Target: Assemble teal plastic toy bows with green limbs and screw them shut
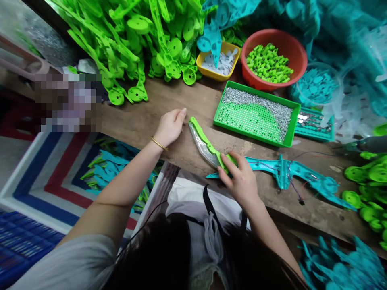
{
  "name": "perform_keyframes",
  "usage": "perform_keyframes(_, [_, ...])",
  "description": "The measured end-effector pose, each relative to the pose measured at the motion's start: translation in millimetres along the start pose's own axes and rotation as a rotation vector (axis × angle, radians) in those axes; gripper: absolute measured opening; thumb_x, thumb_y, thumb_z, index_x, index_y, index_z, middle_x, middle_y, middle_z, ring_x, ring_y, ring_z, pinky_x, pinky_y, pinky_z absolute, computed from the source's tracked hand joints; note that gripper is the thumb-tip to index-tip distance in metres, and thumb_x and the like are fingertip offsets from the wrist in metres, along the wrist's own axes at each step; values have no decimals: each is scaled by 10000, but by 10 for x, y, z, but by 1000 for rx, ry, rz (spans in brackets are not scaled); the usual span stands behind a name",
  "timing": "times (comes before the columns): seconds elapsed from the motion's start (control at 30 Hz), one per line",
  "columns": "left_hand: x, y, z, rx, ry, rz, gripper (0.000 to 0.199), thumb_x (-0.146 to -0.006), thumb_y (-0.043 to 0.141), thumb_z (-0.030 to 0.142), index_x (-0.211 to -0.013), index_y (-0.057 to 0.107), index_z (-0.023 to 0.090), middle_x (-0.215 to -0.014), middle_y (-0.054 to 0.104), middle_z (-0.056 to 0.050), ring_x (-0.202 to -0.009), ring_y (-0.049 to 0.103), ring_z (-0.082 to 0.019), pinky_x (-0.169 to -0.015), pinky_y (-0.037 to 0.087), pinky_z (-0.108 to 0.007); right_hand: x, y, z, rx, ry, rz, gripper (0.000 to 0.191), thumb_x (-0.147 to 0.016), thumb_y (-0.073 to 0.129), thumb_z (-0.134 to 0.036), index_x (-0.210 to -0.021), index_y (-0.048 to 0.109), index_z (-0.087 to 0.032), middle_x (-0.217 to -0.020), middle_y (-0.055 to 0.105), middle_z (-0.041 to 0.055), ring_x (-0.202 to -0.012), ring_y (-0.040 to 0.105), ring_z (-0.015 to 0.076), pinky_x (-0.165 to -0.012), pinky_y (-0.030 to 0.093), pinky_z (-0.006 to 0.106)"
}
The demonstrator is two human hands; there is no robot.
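Observation:
My right hand (240, 177) grips the lower end of a curved bright-green plastic toy part with a clear blade (204, 141), its fingers and thumb around the handle. The blade end points up and left over the wooden bench. Left of that tip is my left hand (171, 127), fingers curled in and pressed together; whatever they may hold is hidden. A turquoise toy sword half (282, 173) lies partly under and to the right of my right hand, with thin wires and a small black connector on it.
A green tray (254, 139) of small screws sits ahead. Behind it stand a yellow bowl (211, 74) with white pieces and a red bowl (246, 72) with green pieces. Green parts (175, 44) pile up at the back. A blurred tool (375, 143) lies far right.

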State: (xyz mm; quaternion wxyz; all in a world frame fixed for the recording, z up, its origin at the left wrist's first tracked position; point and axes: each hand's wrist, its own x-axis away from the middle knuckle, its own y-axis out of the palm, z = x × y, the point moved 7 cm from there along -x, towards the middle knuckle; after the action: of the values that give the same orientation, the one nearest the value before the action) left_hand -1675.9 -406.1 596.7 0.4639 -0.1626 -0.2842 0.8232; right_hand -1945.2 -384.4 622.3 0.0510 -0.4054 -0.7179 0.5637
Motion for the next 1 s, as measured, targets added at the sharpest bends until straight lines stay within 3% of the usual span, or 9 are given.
perform_keyframes(0.13, [17, 47, 61, -84, -19, -101, 274, -880, 517, 371, -773, 656, 161, -542, 577, 2, -527, 543, -136, -534, 420, -232, 6, -3, -21, 48, -44, 0, 300, -925, 571, -315, -1168, 661, -163, -1153, 648, 150, -1070, 638, 248, -1029, 500, 483])
perform_keyframes(0.23, [14, 84, 49, -23, -61, -104, 192, -819, 605, 329, -868, 666, 154, -611, 617, 1, -533, 560, -129, -552, 450, -235, -29, 3, -13, 46, -47, -35, 302, -933, 553, -310, -1168, 663, -155, -1138, 650, 165, -1043, 638, 255, -992, 521, 474])
perform_keyframes(0.4, [9, 120, 4, 42, -134, -115, 140, -773, 674, 264, -836, 636, 145, -652, 628, -8, -470, 541, -106, -465, 431, -222, -80, 8, 7, 36, -43, -97, 313, -937, 537, -316, -1166, 672, -151, -1125, 647, 172, -991, 639, 257, -868, 566, 417])
perform_keyframes(0.5, [28, 136, 12, 42, -173, -153, 135, -791, 665, 258, -850, 637, 140, -613, 605, 0, -453, 542, -115, -460, 446, -232, -82, 6, -5, 52, -64, -109, 327, -933, 554, -348, -1155, 682, -144, -1100, 654, 167, -986, 638, 254, -932, 537, 443])
perform_keyframes(0.63, [69, 127, 95, -164, -67, -152, 167, -839, 623, 294, -914, 648, 147, -743, 656, -39, -636, 629, -170, -681, 539, -320, -46, 74, 29, 38, -35, -204, 338, -961, 503, -402, -1178, 673, -207, -1157, 659, 135, -1049, 635, 244, -1072, 409, 540])
perform_keyframes(0.73, [95, 114, 171, -368, 102, -111, 146, -869, 574, 265, -936, 640, 154, -967, 660, -98, -969, 631, -243, -940, 484, -402, -15, 117, 73, 23, 21, -244, 316, -983, 467, -382, -1202, 652, -248, -1205, 659, 103, -1082, 632, 219, -1129, 321, 546])
perform_keyframes(0.8, [91, 105, 156, -380, 139, -105, 128, -855, 584, 258, -921, 623, 156, -1033, 633, -116, -1077, 591, -271, -999, 447, -430, -6, 126, 82, 9, 36, -236, 320, -984, 466, -382, -1206, 642, -233, -1209, 665, 99, -1085, 634, 211, -1144, 303, 516])
perform_keyframes(0.9, [72, 76, 63, -165, 56, -99, 163, -777, 674, 281, -857, 587, 169, -943, 629, -87, -993, 616, -255, -953, 481, -427, 4, 129, 88, -38, 42, -212, 358, -974, 485, -396, -1230, 609, -178, -1212, 675, 110, -1112, 629, 213, -1152, 306, 468])
perform_keyframes(1.0, [156, 100, -40, 344, -145, -57, 282, -725, 726, 341, -862, 526, 198, -813, 637, -29, -787, 647, -190, -792, 555, -371, 38, 128, 112, -83, 56, -190, 378, -964, 499, -414, -1235, 595, -168, -1215, 680, 113, -1147, 617, 216, -1159, 304, 459])
